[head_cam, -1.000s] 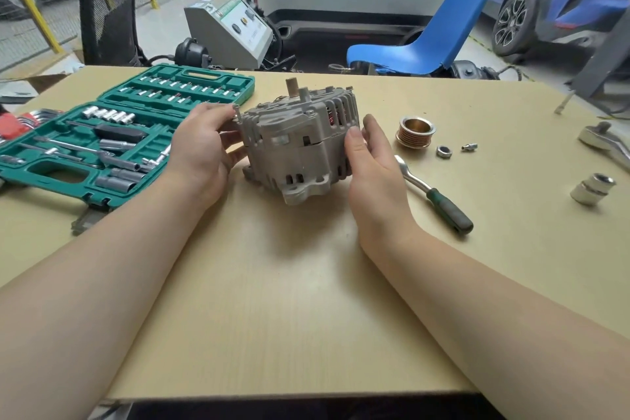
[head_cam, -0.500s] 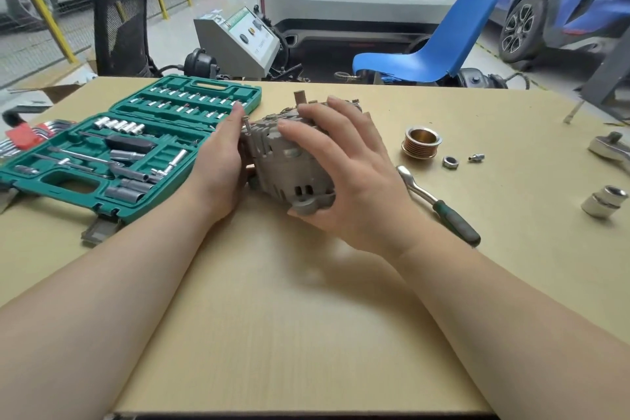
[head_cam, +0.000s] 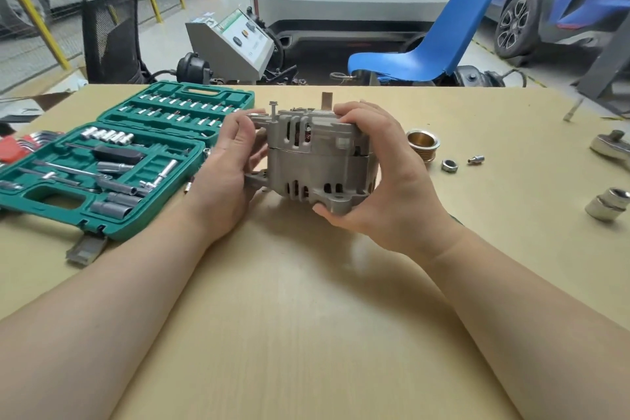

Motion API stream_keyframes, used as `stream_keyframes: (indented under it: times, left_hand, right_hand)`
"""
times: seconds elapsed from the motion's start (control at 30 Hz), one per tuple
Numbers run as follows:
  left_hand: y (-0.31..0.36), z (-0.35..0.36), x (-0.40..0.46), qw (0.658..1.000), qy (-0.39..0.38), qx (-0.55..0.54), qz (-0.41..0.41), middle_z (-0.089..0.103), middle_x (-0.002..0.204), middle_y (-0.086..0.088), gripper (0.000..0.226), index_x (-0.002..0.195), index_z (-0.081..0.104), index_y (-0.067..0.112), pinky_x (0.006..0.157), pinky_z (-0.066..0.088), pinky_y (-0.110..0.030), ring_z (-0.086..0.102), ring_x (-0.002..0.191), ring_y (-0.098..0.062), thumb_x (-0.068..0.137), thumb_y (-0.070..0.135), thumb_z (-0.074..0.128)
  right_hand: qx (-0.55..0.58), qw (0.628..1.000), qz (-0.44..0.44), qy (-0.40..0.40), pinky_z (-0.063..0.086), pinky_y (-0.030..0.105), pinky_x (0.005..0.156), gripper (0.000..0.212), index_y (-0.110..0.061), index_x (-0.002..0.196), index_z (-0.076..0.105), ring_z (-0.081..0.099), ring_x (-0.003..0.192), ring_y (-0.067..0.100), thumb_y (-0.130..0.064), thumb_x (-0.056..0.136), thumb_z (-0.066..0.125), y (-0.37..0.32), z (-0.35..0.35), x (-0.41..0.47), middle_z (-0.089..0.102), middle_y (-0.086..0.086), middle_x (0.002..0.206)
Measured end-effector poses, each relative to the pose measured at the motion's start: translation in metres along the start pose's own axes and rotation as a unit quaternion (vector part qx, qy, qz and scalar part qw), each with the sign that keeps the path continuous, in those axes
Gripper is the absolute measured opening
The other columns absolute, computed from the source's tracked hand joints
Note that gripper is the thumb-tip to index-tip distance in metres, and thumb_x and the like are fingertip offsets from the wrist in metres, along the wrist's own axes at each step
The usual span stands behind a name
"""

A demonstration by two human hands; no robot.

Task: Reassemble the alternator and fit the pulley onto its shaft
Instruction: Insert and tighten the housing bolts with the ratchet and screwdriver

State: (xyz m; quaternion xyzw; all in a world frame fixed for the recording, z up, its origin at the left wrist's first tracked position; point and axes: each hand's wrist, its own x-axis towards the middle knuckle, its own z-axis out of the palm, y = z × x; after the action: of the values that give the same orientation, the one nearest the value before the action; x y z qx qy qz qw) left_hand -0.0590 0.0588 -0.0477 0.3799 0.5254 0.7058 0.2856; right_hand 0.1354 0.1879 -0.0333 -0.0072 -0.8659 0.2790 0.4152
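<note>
A grey cast alternator [head_cam: 317,160] stands upright mid-table, its two housing halves joined and its shaft stub [head_cam: 328,101] pointing up. A long bolt [head_cam: 272,111] sticks up from its left ear. My left hand [head_cam: 235,160] grips the alternator's left side. My right hand [head_cam: 385,177] wraps its right side, fingers over the top edge and thumb under the lower mounting lug. The brass-coloured grooved pulley [head_cam: 423,144] lies on the table just right of my right hand, with a nut [head_cam: 449,166] and a small bit [head_cam: 476,159] beyond it.
An open green socket set case [head_cam: 112,160] fills the table's left. Red-holdered hex keys [head_cam: 20,147] lie at the far left. A ratchet head [head_cam: 610,143] and a large socket [head_cam: 610,204] sit at the right edge. A blue chair [head_cam: 429,51] stands behind the table.
The alternator was turned and set upright with its side facing me. My right hand shifted from covering its front to gripping its right side; the ratchet handle is now hidden behind that hand.
</note>
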Motion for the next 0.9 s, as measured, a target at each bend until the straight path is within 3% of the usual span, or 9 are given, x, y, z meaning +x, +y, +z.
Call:
stream_keyframes:
  times: [0.2,0.3,0.37,0.5,0.57,0.67,0.73,0.8,0.9]
  left_hand:
    - [0.004,-0.003,-0.002,0.998,0.013,-0.055,-0.007,0.049,0.159,-0.026,0.064,0.155,0.041,0.004,0.112,0.049,-0.055,0.045,0.15,-0.041,0.108,0.047,0.038]
    - [0.007,-0.003,-0.006,0.999,0.009,-0.053,0.011,0.051,0.16,-0.02,0.063,0.158,0.042,0.006,0.121,0.038,-0.066,0.047,0.151,-0.034,0.109,0.046,0.039]
    - [0.009,-0.001,-0.01,0.999,0.005,-0.038,0.019,0.055,0.158,-0.014,0.067,0.158,0.045,0.013,0.123,0.038,-0.062,0.049,0.15,-0.028,0.103,0.05,0.046]
    - [0.01,0.004,-0.013,0.998,0.016,0.054,0.002,0.066,0.146,0.014,0.073,0.159,0.047,0.024,0.119,0.046,-0.028,0.056,0.14,-0.001,0.098,0.064,0.05]
    - [0.007,0.007,-0.014,0.997,0.033,0.057,0.03,0.071,0.131,0.024,0.055,0.149,0.059,0.026,0.111,0.049,-0.02,0.061,0.127,0.007,0.105,0.056,0.049]
    - [0.01,0.016,-0.015,0.998,0.042,0.008,0.036,0.076,0.123,0.022,0.035,0.114,0.079,0.052,0.098,0.055,-0.02,0.067,0.12,0.005,0.1,0.042,0.049]
    - [0.017,0.02,-0.018,0.999,0.047,-0.013,0.016,0.076,0.121,0.023,0.033,0.119,0.077,0.048,0.092,0.055,-0.014,0.068,0.115,0.007,0.108,0.043,0.046]
    - [0.017,0.018,-0.02,0.998,0.043,-0.006,0.036,0.073,0.126,0.015,0.032,0.13,0.067,0.037,0.095,0.056,-0.018,0.066,0.12,-0.001,0.108,0.046,0.045]
    - [0.017,0.02,-0.023,0.997,0.012,-0.03,0.066,0.072,0.124,0.009,0.028,0.118,0.072,0.043,0.098,0.057,-0.026,0.065,0.118,-0.008,0.097,0.052,0.055]
  right_hand:
    - [0.145,0.988,0.044,0.024,0.055,0.047,0.104,0.096,-0.013,0.142,0.044,0.053,0.133,0.031,-0.012,0.063,0.098,0.001,-0.011,-0.002,0.052,0.003,0.144]
    - [0.221,0.972,0.081,0.01,0.056,0.047,0.102,0.093,-0.019,0.141,0.045,0.051,0.138,0.033,-0.01,0.064,0.097,0.002,-0.017,0.002,0.052,0.006,0.145]
    - [0.27,0.957,0.109,-0.004,0.056,0.052,0.102,0.092,-0.018,0.142,0.045,0.049,0.14,0.034,-0.008,0.065,0.096,0.002,-0.02,0.003,0.052,0.008,0.146]
    - [0.405,0.897,0.175,-0.014,0.058,0.056,0.093,0.088,-0.019,0.142,0.047,0.049,0.142,0.034,-0.002,0.067,0.09,0.002,-0.023,0.005,0.055,0.008,0.145]
    - [0.43,0.883,0.186,-0.022,0.058,0.056,0.092,0.087,-0.02,0.143,0.047,0.049,0.141,0.035,0.0,0.068,0.086,0.004,-0.024,0.006,0.055,0.007,0.145]
    - [0.449,0.872,0.19,-0.044,0.058,0.056,0.091,0.089,-0.024,0.146,0.045,0.048,0.143,0.035,0.002,0.07,0.084,0.007,-0.026,0.006,0.051,0.008,0.15]
    - [0.454,0.869,0.188,-0.062,0.058,0.057,0.089,0.09,-0.026,0.147,0.042,0.047,0.143,0.033,0.001,0.072,0.083,0.008,-0.027,0.006,0.048,0.004,0.152]
    - [0.449,0.871,0.188,-0.067,0.058,0.059,0.091,0.09,-0.028,0.148,0.04,0.049,0.143,0.029,-0.006,0.073,0.086,0.009,-0.026,0.005,0.048,0.0,0.153]
    - [0.465,0.862,0.204,-0.015,0.058,0.045,0.094,0.073,-0.033,0.141,0.05,0.056,0.137,0.027,-0.02,0.077,0.081,0.007,-0.02,0.004,0.049,0.0,0.155]
